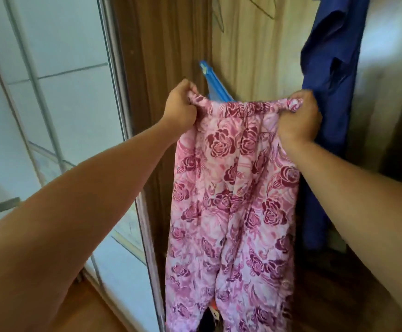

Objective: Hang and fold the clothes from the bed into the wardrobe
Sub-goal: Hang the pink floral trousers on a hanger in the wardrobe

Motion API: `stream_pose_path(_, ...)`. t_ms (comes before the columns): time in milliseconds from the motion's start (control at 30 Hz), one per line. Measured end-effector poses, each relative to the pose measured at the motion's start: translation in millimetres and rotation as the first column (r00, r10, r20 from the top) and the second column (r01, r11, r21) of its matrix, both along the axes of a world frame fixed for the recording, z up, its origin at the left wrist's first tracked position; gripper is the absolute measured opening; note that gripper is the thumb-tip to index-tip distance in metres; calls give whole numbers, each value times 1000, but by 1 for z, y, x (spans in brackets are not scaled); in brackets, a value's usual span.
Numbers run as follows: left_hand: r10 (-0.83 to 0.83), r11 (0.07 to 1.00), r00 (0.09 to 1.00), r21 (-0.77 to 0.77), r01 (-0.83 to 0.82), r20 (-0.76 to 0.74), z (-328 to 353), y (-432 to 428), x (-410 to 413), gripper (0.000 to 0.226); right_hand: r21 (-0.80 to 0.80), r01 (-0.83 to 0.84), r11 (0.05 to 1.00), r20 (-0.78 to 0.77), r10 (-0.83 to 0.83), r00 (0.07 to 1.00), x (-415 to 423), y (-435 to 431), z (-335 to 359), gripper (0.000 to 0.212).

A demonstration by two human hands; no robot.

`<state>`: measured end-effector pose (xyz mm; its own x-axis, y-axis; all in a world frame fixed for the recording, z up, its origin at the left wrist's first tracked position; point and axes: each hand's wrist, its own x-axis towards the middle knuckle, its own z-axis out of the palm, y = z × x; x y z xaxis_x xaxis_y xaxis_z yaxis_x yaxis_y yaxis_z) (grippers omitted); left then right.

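Both hands are raised in front of the open wardrobe point(255, 44). The left hand point(179, 107) is closed in a fist around the left end of the waistband of the pink floral trousers point(233, 200). The right hand point(299, 118) grips the right end, with bunched fabric showing above its fingers. The waistband is stretched level between the hands and the trouser legs hang straight down.

A blue plastic hanger point(215, 85) sits directly behind the waistband; contact cannot be determined. A dark blue garment point(327, 80) hangs inside the wardrobe, just right of the trousers. Wire hangers point(219, 17) hang at the top. A sliding door point(51, 92) stands to the left.
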<state>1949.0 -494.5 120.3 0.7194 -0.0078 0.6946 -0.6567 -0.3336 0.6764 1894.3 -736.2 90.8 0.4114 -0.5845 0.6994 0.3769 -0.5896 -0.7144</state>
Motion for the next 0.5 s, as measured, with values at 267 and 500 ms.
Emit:
stream_pose_path(267,-59,998,996,30,61,-70,-9,-17,63,49,-200,41,979,-143,-71,987,29,-36,-7,22)
stream_pose_path(500,80,992,993,105,-70,-91,-19,-15,80,47,-492,127,862,-205,-256,945,50,-52,-11,18)
